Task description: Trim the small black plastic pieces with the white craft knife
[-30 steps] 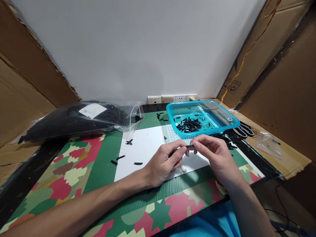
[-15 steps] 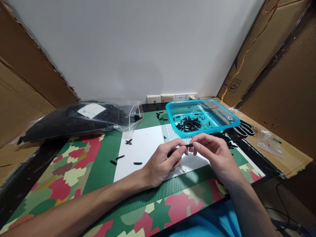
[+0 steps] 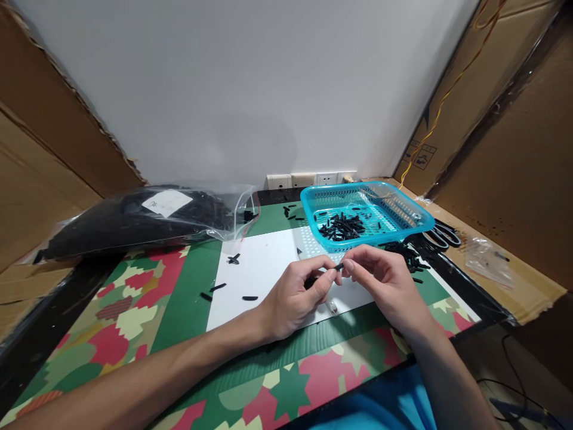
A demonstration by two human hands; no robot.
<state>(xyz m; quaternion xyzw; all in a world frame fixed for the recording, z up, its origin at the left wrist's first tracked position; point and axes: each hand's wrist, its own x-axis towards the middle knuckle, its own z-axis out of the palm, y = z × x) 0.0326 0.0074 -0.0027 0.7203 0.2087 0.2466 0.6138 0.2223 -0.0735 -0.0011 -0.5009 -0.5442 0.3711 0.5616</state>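
Note:
My left hand point(image 3: 308, 289) and my right hand point(image 3: 380, 280) meet over the white sheet point(image 3: 259, 257). Between their fingertips is a small black strip-like piece point(image 3: 339, 267), pinched from both sides. More black shows inside the curl of my left fingers, but I cannot make out what it is. Loose black pieces point(image 3: 249, 298) of similar shape lie left of my left hand, some on the sheet and some on the green mat. Under my hands, a small clear object point(image 3: 332, 306) rests on the sheet, partly hidden.
A blue basket point(image 3: 376, 243) holding a heap of black pieces stands beyond my hands. More pieces point(image 3: 414, 260) lie at its right. A clear zip bag point(image 3: 134, 218) full of black material is at the back left. Scissors point(image 3: 443, 233) lie right of the basket. Cardboard walls flank the table.
My fingertips have drawn closer together around the black piece, so less of it shows. My right hand has shifted slightly left and down.

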